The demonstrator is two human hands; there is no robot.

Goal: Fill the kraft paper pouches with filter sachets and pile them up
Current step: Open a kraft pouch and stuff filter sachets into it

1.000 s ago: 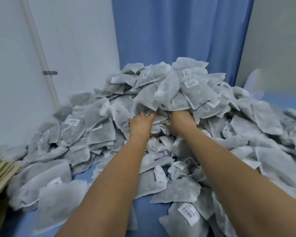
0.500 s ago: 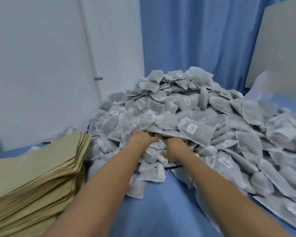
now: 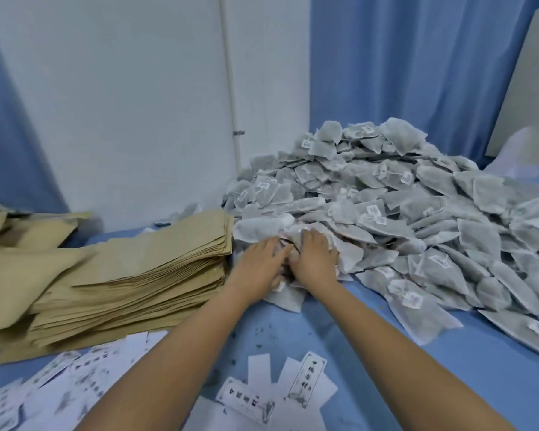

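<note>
A big heap of grey filter sachets with small white labels covers the right half of the blue table. At the heap's near-left foot, my left hand and my right hand lie side by side on a small bunch of sachets, fingers curved over it and holding it between them. Some sachets stick out beneath the palms. A thick stack of flat kraft paper pouches sits just left of my hands. My fingertips are partly buried in the sachets.
White printed paper labels lie scattered on the blue table cloth near the front edge. More kraft pouches lie loosely at the far left. A white wall with a pipe and blue curtains stand behind.
My hands have pulled back from deep in the heap to its near-left foot, dragging a bunch of sachets. The view has swung left and down, showing the pouch stack and labels.
</note>
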